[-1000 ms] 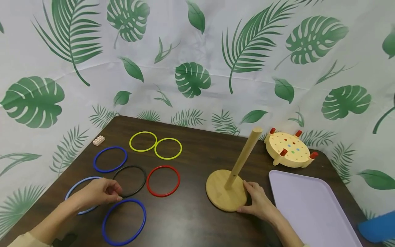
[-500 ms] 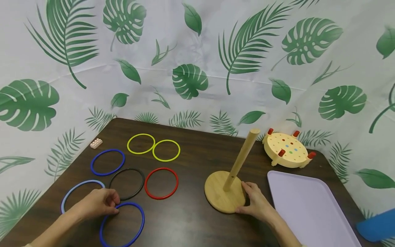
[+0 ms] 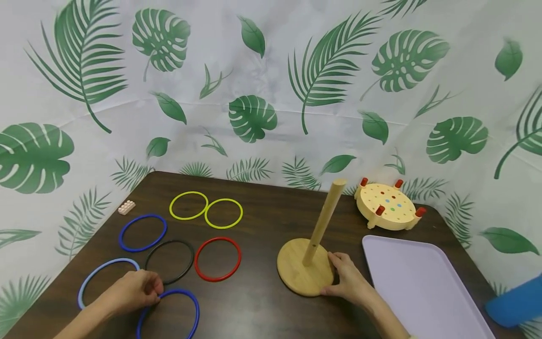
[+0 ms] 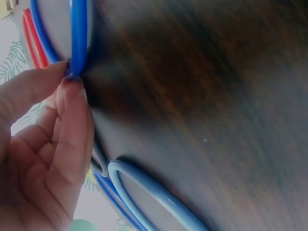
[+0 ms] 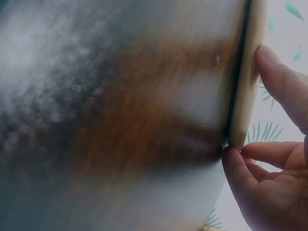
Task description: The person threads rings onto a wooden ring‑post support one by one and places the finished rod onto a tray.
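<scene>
My left hand point(image 3: 131, 292) pinches the upper edge of a dark blue ring point(image 3: 197, 310) between thumb and fingertips; in the left wrist view this ring point(image 4: 79, 33) stands tilted above the fingertips. My right hand point(image 3: 349, 280) grips the right rim of a round wooden base point(image 3: 292, 268), thumb at the near side and fingers further back. From this base rises a wooden post point(image 3: 323, 221). The right wrist view shows thumb and fingertips on the base's edge point(image 5: 248, 82). A light blue ring point(image 3: 80, 292) and a black ring point(image 3: 171, 241) lie close around the left hand.
A red ring point(image 3: 240, 256), another blue ring point(image 3: 146, 216) and two yellow rings point(image 3: 223, 227) lie on the dark table point(image 3: 254, 301). At the right are a lilac tray point(image 3: 415, 282), a cream round toy with red pegs point(image 3: 387, 202) and a blue object point(image 3: 514, 301). A pale brick point(image 3: 126, 207) sits far left.
My left hand, apart from the dark blue ring a second ago, has come down to its upper edge and now pinches it. The right hand stays on the wooden base. The head view has shifted slightly.
</scene>
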Tool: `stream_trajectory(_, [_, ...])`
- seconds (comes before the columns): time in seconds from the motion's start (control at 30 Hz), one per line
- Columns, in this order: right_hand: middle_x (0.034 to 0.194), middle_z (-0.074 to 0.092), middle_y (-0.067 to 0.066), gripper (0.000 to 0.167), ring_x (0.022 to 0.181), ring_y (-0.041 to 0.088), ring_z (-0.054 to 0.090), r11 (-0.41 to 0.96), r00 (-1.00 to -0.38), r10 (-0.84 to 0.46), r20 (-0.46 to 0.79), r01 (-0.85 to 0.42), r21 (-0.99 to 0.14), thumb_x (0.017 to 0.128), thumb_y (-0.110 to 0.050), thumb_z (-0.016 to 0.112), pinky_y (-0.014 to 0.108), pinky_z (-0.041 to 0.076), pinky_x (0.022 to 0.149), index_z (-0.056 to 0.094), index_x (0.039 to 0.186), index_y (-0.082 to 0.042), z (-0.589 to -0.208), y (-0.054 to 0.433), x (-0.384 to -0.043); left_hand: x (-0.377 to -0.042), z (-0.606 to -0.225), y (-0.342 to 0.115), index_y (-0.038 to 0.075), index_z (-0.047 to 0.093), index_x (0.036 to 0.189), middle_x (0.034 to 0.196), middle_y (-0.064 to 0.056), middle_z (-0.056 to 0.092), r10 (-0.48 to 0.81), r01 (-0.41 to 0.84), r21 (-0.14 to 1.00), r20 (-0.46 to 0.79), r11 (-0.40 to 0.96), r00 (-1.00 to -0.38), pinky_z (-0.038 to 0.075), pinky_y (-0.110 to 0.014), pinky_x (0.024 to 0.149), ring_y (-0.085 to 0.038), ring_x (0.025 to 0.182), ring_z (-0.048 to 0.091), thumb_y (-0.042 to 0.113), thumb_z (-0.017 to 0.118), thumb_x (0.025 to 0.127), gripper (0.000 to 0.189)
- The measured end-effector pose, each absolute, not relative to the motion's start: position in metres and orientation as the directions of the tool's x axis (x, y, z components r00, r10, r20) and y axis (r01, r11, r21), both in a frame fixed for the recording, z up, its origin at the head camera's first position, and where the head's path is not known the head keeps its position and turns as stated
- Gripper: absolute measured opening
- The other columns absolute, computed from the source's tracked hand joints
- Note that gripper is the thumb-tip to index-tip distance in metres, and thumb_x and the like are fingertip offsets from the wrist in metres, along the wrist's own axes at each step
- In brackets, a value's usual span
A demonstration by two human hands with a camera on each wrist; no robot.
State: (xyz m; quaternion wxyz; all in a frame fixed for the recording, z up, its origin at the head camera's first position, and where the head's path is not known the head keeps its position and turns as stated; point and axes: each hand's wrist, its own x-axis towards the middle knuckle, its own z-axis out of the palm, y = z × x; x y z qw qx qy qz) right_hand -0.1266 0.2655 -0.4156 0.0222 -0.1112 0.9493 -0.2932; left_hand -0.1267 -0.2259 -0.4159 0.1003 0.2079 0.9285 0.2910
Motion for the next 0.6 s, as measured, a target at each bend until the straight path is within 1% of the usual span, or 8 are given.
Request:
stream_trajectory(0.17, [0.124,0.044,0.03,0.096,0.107,0.033,0.052,0.8,-0.974,-0.227,0.024,-0.201,-0.566,0.06,-0.025,0.089,0.046,0.047,0.089,0.04,0.13,0.019,-0.415,0.266,-0.126,-0.127,-0.414,-0.224,0.017,0.06,0.072,0.063,0.016,0.057,0.461,0.358,0.559,-0.049,0.748,-0.886,0.036,-0.02,0.05,0.006,0.057,0.043,0.009,0.07,0.068,0.013])
stream_trajectory(0.3, [0.124,0.044,0.029,0.095,0.107,0.032,0.052,0.795,-0.975,-0.219,0.031,-0.197,-0.574,0.06,-0.024,0.089,0.045,0.047,0.088,0.041,0.13,0.018,-0.416,0.268,-0.126,-0.131,-0.41,-0.219,0.018,0.061,0.072,0.063,0.016,0.057,0.487,0.381,0.569,-0.039,0.729,-0.873,0.036,-0.02,0.05,0.006,0.057,0.043,0.008,0.069,0.067,0.014])
stream_trajectory(0.4, [0.123,0.045,0.029,0.093,0.108,0.033,0.052,0.792,-0.976,-0.214,0.042,-0.198,-0.578,0.06,-0.024,0.089,0.045,0.047,0.089,0.043,0.13,0.017,-0.417,0.269,-0.126,-0.135,-0.406,-0.215,0.017,0.062,0.072,0.064,0.016,0.057,0.514,0.397,0.6,-0.028,0.694,-0.857,0.036,-0.019,0.05,0.006,0.057,0.043,0.006,0.068,0.068,0.013])
stream_trajectory(0.47, [0.123,0.046,0.028,0.092,0.108,0.033,0.052,0.784,-0.976,-0.213,0.047,-0.199,-0.587,0.06,-0.023,0.089,0.044,0.047,0.088,0.043,0.129,0.017,-0.418,0.27,-0.125,-0.137,-0.404,-0.211,0.016,0.063,0.073,0.064,0.015,0.058,0.515,0.381,0.633,-0.032,0.674,-0.857,0.038,-0.018,0.05,0.006,0.057,0.044,0.007,0.068,0.068,0.012])
stream_trajectory(0.6, [0.123,0.045,0.028,0.091,0.108,0.033,0.052,0.767,-0.977,-0.208,0.05,-0.195,-0.611,0.06,-0.022,0.089,0.042,0.048,0.087,0.044,0.129,0.017,-0.419,0.27,-0.124,-0.145,-0.4,-0.204,0.01,0.064,0.077,0.066,0.012,0.059,0.518,0.33,0.728,-0.04,0.601,-0.855,0.043,-0.018,0.049,0.004,0.057,0.048,0.007,0.068,0.074,0.006])
